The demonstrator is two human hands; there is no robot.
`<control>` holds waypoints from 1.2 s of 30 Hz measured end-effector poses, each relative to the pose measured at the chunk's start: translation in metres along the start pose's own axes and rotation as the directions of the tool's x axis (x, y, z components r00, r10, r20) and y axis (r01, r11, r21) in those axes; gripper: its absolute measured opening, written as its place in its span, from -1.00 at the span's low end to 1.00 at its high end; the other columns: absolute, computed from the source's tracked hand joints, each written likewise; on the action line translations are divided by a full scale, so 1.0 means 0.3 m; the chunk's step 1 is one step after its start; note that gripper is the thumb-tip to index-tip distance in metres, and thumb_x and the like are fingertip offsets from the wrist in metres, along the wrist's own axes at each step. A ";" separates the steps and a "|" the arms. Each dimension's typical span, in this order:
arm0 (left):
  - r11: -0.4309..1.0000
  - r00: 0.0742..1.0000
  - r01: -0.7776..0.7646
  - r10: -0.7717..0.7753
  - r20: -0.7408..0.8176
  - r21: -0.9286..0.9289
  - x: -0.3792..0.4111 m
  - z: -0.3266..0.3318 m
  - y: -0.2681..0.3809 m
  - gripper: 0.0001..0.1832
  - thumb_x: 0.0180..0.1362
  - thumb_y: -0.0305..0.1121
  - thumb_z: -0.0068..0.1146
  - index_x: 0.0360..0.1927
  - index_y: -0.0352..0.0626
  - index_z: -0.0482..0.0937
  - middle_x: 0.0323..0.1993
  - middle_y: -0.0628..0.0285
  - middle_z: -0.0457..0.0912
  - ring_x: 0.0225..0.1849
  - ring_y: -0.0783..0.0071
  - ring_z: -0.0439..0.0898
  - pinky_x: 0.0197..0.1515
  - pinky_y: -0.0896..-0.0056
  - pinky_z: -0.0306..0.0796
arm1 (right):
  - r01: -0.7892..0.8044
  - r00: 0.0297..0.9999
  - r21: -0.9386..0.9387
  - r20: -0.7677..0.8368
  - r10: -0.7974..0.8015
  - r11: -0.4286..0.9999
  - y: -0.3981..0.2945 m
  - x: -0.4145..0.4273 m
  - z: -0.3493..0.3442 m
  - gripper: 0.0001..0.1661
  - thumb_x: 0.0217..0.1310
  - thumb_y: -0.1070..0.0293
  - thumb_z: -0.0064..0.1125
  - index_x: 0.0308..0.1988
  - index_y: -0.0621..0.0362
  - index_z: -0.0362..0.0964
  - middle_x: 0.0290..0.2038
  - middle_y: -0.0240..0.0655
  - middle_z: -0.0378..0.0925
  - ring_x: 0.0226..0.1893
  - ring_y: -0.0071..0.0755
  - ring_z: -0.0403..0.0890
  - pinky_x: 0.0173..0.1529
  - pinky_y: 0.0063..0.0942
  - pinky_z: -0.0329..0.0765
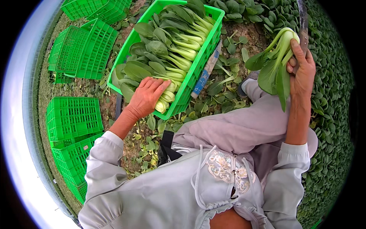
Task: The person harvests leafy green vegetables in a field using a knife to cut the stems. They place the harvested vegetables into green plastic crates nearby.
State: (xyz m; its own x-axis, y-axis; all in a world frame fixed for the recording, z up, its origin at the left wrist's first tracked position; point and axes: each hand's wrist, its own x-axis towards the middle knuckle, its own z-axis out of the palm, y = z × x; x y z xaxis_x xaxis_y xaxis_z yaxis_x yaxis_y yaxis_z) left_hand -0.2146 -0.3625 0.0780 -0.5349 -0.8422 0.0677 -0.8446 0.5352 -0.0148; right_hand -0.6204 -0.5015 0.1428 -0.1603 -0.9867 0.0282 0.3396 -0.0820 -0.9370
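Observation:
My left hand [148, 94] lies over the near end of a green plastic crate [178, 104], its fingers curled onto the bok choy [166, 96] there. Rows of bok choy [183, 51] fill this crate, pale stem bases toward its right side and dark leaves toward the left. Raised at the right, my right hand [302, 65] grips a single bok choy [281, 54] near its base, leaves hanging down. The same hand also holds a long-bladed knife [303, 25], pointing away from me; its handle is hidden in my palm.
Stacked green crates [74, 117] stand along the left, with more crates [83, 51] farther up. Growing bok choy [331, 128] covers the right side. Loose leaves [220, 86] litter the soil beside the crate. My bent leg [228, 128] lies below it.

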 end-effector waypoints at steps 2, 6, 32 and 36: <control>0.998 0.999 0.037 -0.035 0.039 -0.055 -0.012 0.027 0.012 -0.21 -0.11 -0.32 0.28 0.30 -0.10 0.31 0.12 0.08 0.44 0.15 0.08 0.41 0.30 0.07 0.18 | -0.012 1.000 -0.021 -0.008 0.011 1.000 0.008 0.004 -0.016 -0.70 0.15 0.37 0.37 -0.21 0.24 0.42 -0.54 -0.51 0.38 -0.66 -0.74 0.29 -0.62 -0.70 0.23; 0.985 0.989 0.046 -0.022 0.144 -0.165 0.014 -0.016 0.005 -0.09 -0.22 -0.38 0.35 0.33 -0.11 0.27 0.15 0.05 0.40 0.17 0.02 0.38 0.31 0.05 0.15 | -0.015 1.000 -0.032 -0.018 0.015 0.999 0.018 -0.009 -0.014 -0.70 0.13 0.37 0.38 -0.21 0.24 0.42 -0.55 -0.53 0.37 -0.67 -0.74 0.29 -0.62 -0.69 0.24; 0.861 0.938 0.079 0.106 0.330 -0.502 0.012 -0.051 -0.040 0.14 -0.14 -0.13 0.40 0.47 -0.20 -0.04 0.36 -0.08 0.14 0.35 -0.12 0.13 0.44 -0.01 -0.06 | -0.076 0.997 -0.113 -0.026 0.074 0.991 0.050 0.000 -0.022 -0.68 0.13 0.28 0.39 -0.24 0.21 0.45 -0.62 -0.54 0.33 -0.69 -0.72 0.25 -0.61 -0.70 0.19; 0.953 0.910 0.097 0.032 0.413 -0.287 0.015 -0.085 -0.020 0.01 0.03 0.24 0.17 0.46 -0.08 0.10 0.41 0.04 0.13 0.41 -0.05 0.08 0.45 -0.02 -0.11 | -0.093 0.996 -0.120 -0.024 0.091 0.988 0.047 -0.007 -0.020 -0.69 0.13 0.28 0.39 -0.25 0.21 0.45 -0.63 -0.54 0.33 -0.70 -0.73 0.24 -0.61 -0.71 0.18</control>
State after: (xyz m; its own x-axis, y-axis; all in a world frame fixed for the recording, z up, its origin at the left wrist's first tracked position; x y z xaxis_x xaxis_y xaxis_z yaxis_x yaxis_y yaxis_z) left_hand -0.2113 -0.3677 0.1040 -0.5237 -0.7764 -0.3508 -0.8498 0.4470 0.2793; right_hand -0.6208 -0.4997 0.1274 -0.1511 -0.9864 -0.0651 0.2389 0.0275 -0.9707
